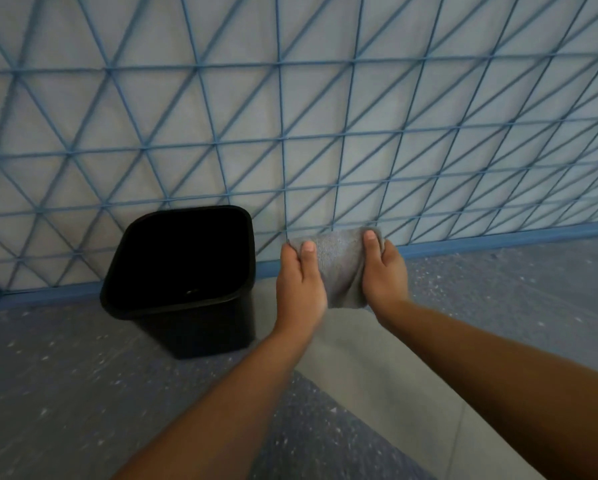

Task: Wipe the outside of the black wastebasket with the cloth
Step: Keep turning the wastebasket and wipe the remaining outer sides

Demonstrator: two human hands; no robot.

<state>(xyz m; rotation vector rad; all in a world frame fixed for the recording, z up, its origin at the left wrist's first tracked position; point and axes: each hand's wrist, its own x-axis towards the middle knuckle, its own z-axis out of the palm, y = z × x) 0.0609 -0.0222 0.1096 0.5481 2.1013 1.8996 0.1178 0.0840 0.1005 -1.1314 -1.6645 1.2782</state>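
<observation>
Both hands held the grip on the cloth (342,268): left hand (299,289) pinched its left edge, thumb on top, and right hand (384,271) pinched the right edge, thumb likewise over the fabric. Cloth hung stretched between them, grey, bunched at the bottom, held up in the air and touching nothing else.

Largest thing in view was the wall panel (325,98), pale with a blue lattice of crossing lines, ending in a blue baseboard (498,242). Below it the speckled floor (65,375), with a plain lighter strip running under my arms.

Black wastebasket (183,271) stood upright on the floor, against or just short of the baseboard, to the left of my hands and near them. Mouth open; interior too dark to read.

Step in hand, as I judged it: readying the cloth, wiping not yet begun, no contact with the basket. Next move would call for bringing the cloth left and down onto a side wall, likely one hand steadying the rim.

Room: front and right faces looked open to reach; left face seemed free too. Back face sat close to the wall, so turning the basket would probably be needed there.
</observation>
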